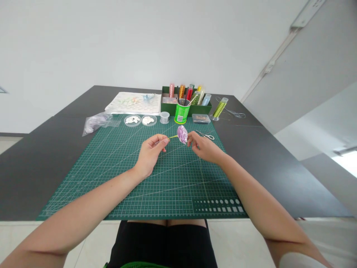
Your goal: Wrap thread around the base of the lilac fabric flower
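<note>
Nearest, a green mat lies on the dark desk; near its front edge are printed rows of white circles and squares graded by size, and a fine grid covers the surface. No words on it can be read.

Beyond, above the mat, a lilac flower is held up between the two hands. The left hand pinches its thin green stem between thumb and fingers, the bloom pointing toward the right hand. The latter has bent fingers beside the petals; whether they touch the bloom or grip anything cannot be told.

Handling, as judged by eye: the flower should be very light, the stem slender and probably bendable, the glossy petals thin, somewhat slippery and easily creased. The stem just below the bloom offers the safest hold; petals suit only a light fingertip touch at the rim.

Farther back, a green can holding slim tools bears a pale panel resembling a barcode; its lettering is too small to read. Behind it, the spools in the box show no legible brand.
</note>
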The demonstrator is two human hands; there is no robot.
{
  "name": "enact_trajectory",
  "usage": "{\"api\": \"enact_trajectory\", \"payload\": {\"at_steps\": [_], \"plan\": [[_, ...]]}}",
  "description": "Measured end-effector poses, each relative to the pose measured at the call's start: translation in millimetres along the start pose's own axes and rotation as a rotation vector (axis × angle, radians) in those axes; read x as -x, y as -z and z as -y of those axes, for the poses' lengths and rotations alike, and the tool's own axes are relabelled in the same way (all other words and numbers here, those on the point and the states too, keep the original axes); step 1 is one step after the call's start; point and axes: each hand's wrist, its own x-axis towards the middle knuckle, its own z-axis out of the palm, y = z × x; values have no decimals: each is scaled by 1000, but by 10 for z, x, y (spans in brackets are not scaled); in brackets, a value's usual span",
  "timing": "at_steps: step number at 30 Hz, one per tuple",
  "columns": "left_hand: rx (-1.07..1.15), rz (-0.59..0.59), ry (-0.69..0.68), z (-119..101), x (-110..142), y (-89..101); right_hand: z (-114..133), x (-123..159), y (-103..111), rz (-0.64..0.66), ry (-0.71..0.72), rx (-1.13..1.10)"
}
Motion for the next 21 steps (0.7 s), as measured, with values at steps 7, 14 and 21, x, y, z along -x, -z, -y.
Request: {"api": "enact_trajectory", "payload": {"at_steps": [7,14,21], "plan": [[19,1,1,-20,-8,6,-264,-49,81,-234,-59,69],[60,-28,73,-121,22,-47,-295,-20,146,-52,-156,26],[56,-21,73,-120,11,-54,-251,30,205,-45,115,448]]}}
